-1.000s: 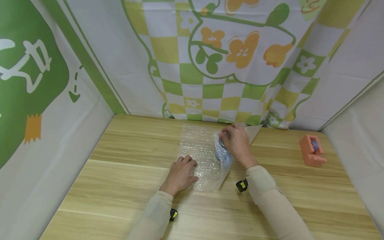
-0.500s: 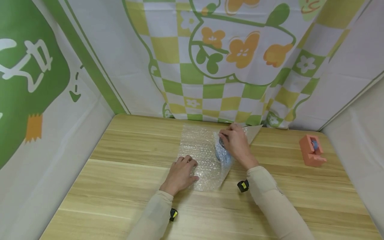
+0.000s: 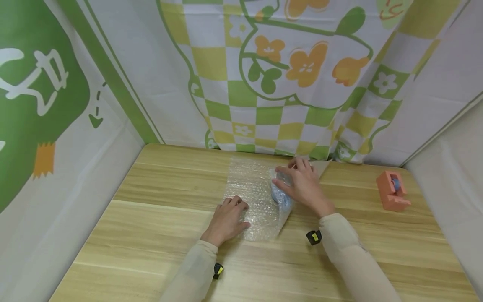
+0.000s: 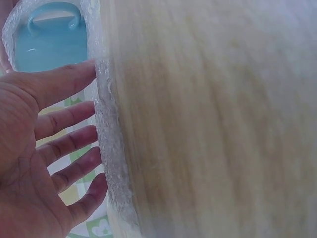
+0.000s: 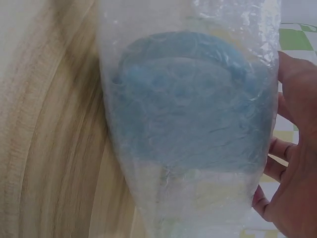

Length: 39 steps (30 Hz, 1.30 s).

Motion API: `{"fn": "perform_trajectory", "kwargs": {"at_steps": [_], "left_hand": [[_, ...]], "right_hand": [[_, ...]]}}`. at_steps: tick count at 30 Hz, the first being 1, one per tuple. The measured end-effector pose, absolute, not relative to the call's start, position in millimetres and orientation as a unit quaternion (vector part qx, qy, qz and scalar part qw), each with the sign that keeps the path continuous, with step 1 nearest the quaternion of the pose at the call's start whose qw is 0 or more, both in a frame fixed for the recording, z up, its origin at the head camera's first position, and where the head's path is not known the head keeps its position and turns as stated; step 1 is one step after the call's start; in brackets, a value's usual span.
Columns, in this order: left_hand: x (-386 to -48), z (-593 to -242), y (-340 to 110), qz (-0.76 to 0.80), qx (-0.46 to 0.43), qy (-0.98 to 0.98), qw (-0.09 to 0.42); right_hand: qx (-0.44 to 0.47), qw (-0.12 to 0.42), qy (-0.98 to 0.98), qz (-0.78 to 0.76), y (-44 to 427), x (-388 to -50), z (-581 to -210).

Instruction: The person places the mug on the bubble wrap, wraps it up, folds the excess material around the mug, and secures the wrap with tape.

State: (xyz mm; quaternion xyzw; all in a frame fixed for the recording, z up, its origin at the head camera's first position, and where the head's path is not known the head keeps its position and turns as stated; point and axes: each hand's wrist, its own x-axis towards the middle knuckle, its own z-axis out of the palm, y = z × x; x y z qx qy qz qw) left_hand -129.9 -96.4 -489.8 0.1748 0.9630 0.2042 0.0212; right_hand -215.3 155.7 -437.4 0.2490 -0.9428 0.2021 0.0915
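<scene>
A light blue mug (image 3: pixel 276 195) stands partly wrapped in a clear bubble wrap sheet (image 3: pixel 250 184) on the table. Its handle shows in the left wrist view, where the mug (image 4: pixel 52 47) is seen uncovered. From the right wrist, the mug (image 5: pixel 183 114) appears through a layer of the wrap. My left hand (image 3: pixel 226 218) rests on the near left edge of the sheet with its fingers spread. My right hand (image 3: pixel 303 184) is at the mug's top, thumb and forefinger apart, fingertips touching the wrap around it. The right fingertips are partly hidden behind the wrap.
An orange-pink tape dispenser (image 3: pixel 393 191) with a blue roll stands at the table's right side. Behind the wooden table (image 3: pixel 170 188) hangs a checked, flowered curtain (image 3: pixel 271 117), close to the sheet's far corner. White walls flank both sides.
My right hand has shifted slightly right and its thumb and forefinger have spread from a pinch at the wrapped mug's rim. The left hand and the mug stay in place.
</scene>
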Motion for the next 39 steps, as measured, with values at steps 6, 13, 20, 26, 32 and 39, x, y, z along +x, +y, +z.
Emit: {"fn": "perform_trajectory", "kwargs": {"at_steps": [6,13,20,26,32,39], "left_hand": [[-130.7,-491.2,-95.8,0.209,0.172,0.962,0.026],[-130.6,-490.1,-95.6,0.204,0.172,0.963,0.028],[-134.1,-483.8,-96.2,0.201,0.178,0.962,0.053],[-144.7,-475.4,-99.4,0.230,0.172,0.956,0.063],[-166.7,-470.2,-102.9,0.292,0.092,0.951,0.041],[-199.5,-479.1,-109.0,0.408,-0.022,0.912,0.039]], "right_hand": [[0.261,0.097,-0.936,0.214,157.5,-213.6,-438.4],[0.280,0.115,-0.929,0.214,156.9,-214.8,-439.2],[0.283,0.122,-0.927,0.213,154.5,-214.7,-440.9],[0.286,0.140,-0.926,0.203,153.6,-216.0,-446.0],[0.282,0.144,-0.928,0.197,152.5,-216.7,-448.6],[0.280,0.146,-0.928,0.199,152.5,-215.5,-449.3]]}}
